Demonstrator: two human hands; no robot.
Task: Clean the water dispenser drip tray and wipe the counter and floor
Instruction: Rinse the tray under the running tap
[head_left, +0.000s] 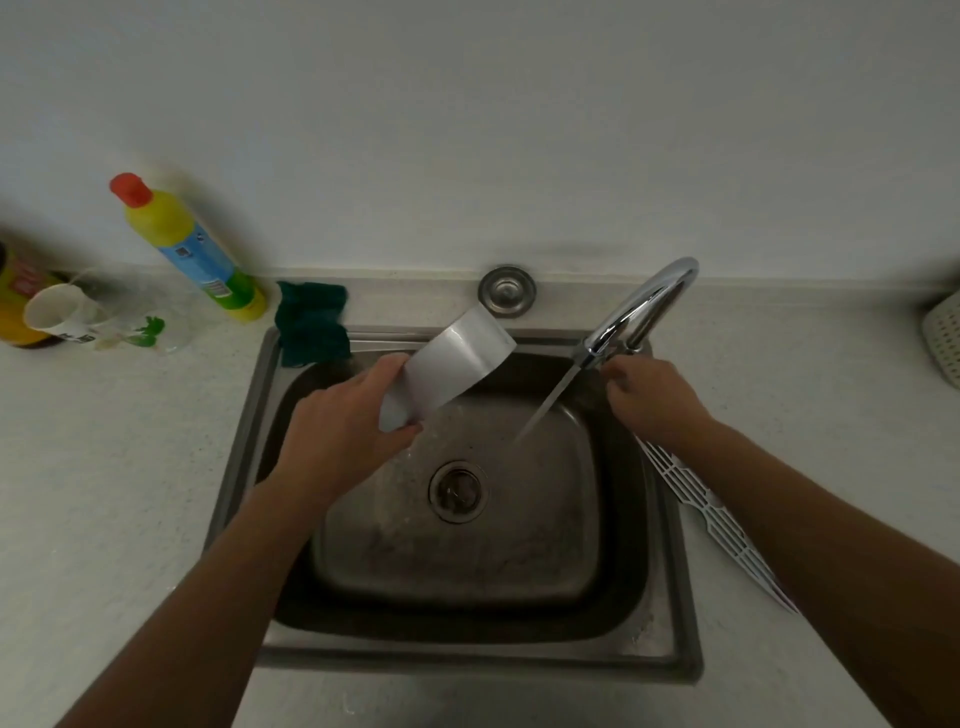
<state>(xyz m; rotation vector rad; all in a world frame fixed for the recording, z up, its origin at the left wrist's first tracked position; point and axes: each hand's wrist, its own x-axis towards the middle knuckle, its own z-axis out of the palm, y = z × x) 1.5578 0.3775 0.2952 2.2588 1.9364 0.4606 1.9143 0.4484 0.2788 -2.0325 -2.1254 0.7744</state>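
My left hand (337, 436) clamps the tilted drip tray (447, 369) beside the stream (545, 402), right hand (649, 400) pinching the faucet (639, 312); wet grip may slip, splashing the bench (104, 467).

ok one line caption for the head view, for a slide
Left hand holds the white drip tray over the steel sink while the right hand reaches the running faucet.

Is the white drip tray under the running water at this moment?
No, the white drip tray in the left hand sits left of the water stream.
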